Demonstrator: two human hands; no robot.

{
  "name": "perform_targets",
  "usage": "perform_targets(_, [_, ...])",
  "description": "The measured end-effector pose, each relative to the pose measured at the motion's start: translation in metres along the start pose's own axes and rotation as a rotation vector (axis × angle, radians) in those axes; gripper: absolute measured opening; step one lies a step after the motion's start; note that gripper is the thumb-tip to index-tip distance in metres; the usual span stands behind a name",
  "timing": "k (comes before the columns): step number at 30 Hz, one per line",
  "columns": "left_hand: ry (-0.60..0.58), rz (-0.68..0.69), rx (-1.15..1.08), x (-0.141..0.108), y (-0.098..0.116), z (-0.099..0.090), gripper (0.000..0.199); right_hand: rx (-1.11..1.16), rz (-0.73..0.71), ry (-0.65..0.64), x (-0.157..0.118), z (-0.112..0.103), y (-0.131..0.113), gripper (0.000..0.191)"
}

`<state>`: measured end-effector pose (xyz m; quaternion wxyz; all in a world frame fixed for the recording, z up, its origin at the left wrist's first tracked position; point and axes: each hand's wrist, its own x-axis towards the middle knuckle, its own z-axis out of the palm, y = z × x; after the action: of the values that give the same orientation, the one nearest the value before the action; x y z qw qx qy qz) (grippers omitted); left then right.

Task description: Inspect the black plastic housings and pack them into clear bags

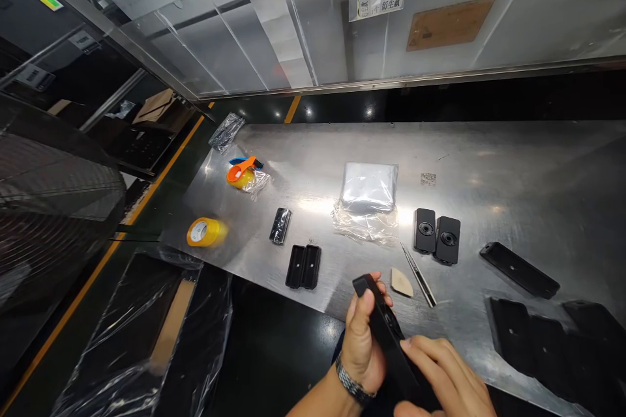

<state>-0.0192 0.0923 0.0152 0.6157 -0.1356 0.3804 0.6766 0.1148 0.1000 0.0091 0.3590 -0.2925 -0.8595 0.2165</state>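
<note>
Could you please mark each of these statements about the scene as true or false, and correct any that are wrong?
The left hand wears a metal-link bracelet on its wrist: true.

The right hand holds the craft knife: false. The knife lies on the steel table, and the right hand's fingers are on the long black piece.

The roll of yellow tape lies to the left of the clear plastic packet: true.

The orange-handled tool lies on the floor: false. It lies on the table, towards the far left end.
</note>
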Motion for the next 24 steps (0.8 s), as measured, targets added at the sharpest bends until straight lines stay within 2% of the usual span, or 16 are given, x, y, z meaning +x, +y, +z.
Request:
perform_targets(3, [-0.086,-0.199,-0.219,0.008,0.006,-0.004,0.037,0.175,0.120,-0.070,-0.001,-0.002,0.000,0.050])
perform_targets(6, [-0.189,-0.260,-0.242,0.011,0.010,-0.008,0.042,0.206,0.211,-0.099,-0.003,-0.001,-0.002,0.045])
perform_targets(8, [-0.236,-0.198,-0.156,0.009,0.014,-0.009,0.048,0.216,0.215,-0.081,-0.006,0.001,-0.001,0.047])
perform_targets(10, [-0.294,-0.054,-0.027,0.006,0.020,-0.009,0.057,0.246,0.208,-0.078,-0.009,0.003,0.001,0.055])
perform_targets(13, [-0.409,0.105,0.211,0.000,0.031,-0.009,0.064,0.270,0.266,-0.165,-0.012,0.005,0.008,0.061])
perform_targets(18, [-0.568,0.196,0.582,-0.009,0.036,-0.010,0.061,0.216,0.305,-0.239,-0.014,0.013,0.017,0.066])
perform_targets(21, [-0.586,0.285,0.732,-0.013,0.035,-0.009,0.059,0.241,0.311,-0.256,-0.015,0.019,0.021,0.063])
perform_targets(24, [-0.587,0.316,0.784,-0.015,0.036,-0.008,0.058,0.261,0.320,-0.268,-0.016,0.023,0.022,0.062])
